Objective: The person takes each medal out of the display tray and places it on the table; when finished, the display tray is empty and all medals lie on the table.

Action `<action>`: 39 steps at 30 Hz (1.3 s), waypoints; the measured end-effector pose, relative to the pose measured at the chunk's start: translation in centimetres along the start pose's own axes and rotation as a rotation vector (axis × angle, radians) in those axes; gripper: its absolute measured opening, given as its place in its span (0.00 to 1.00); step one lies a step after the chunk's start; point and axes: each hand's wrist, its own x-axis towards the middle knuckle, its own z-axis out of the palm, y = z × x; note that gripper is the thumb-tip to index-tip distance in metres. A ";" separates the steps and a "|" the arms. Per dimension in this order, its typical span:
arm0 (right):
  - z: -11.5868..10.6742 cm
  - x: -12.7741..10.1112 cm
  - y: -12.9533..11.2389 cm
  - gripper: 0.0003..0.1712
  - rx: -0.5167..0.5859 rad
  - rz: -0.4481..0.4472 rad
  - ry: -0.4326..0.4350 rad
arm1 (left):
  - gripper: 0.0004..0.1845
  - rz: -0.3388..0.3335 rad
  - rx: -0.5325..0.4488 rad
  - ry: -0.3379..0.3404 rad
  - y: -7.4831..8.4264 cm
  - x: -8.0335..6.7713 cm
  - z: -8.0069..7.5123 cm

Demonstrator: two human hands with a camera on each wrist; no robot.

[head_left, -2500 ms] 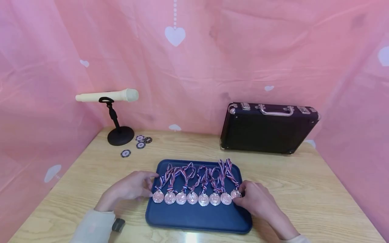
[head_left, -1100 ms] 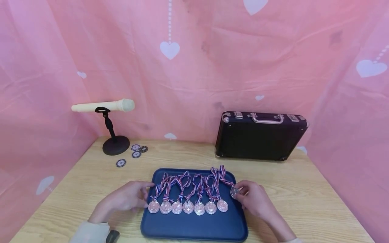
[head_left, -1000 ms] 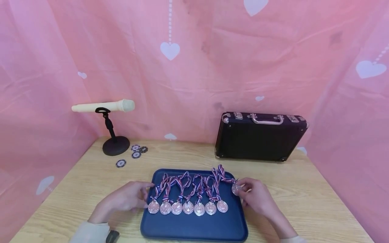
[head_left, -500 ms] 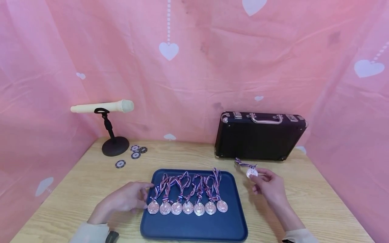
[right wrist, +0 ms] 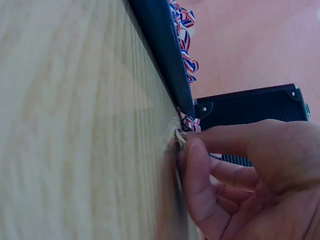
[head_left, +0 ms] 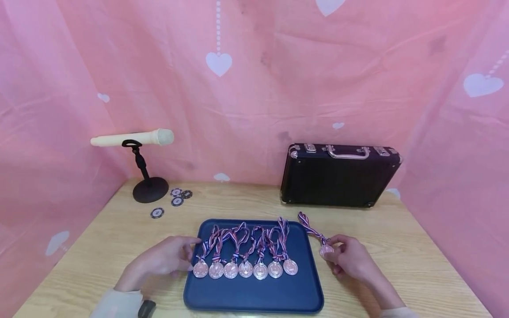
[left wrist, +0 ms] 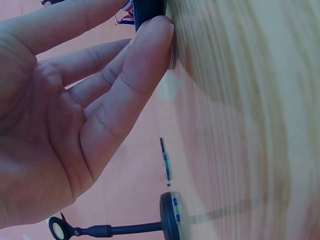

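Silvery round medal [head_left: 325, 250] on red-white-blue striped ribbon [head_left: 312, 231]: the right hand [head_left: 353, 259] pinches its rim, probably for control, just beside the navy rectangular tray [head_left: 254, 296]. The left hand [head_left: 167, 257], thumb and forefinger apart, touches the tray's left edge, seemingly steadying it under seven lined-up medals [head_left: 245, 269].

The medal [head_left: 326, 251] at the right hand [head_left: 351, 258] is silvery pink, its ribbon [head_left: 314, 232] striped red, white and blue; the tray [head_left: 254, 293] between the hands is dark blue. Beyond the right hand the case [head_left: 339, 181] is black with silver fittings [head_left: 348, 156]; beyond the left hand [head_left: 169, 257], the microphone [head_left: 127, 139] is cream, its stand [head_left: 150, 190] black. Beneath both hands the tabletop [head_left: 397, 251] is pale wood-grained; past them, pink cloth [head_left: 254, 110] bears white hearts [head_left: 219, 64].
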 end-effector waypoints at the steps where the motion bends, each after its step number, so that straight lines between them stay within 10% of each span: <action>1: -0.1 -0.1 -0.1 0.18 -0.032 -0.004 0.006 | 0.37 0.002 -0.001 -0.001 0.0 0.0 0.0; 10: -1.1 -0.9 -0.7 0.20 -0.241 -0.011 0.073 | 0.37 -0.020 0.010 0.004 0.2 0.0 0.0; 39: -0.5 -1.4 -0.5 0.11 -0.336 -0.004 0.058 | 0.37 -0.041 -0.001 0.008 0.4 -0.2 0.0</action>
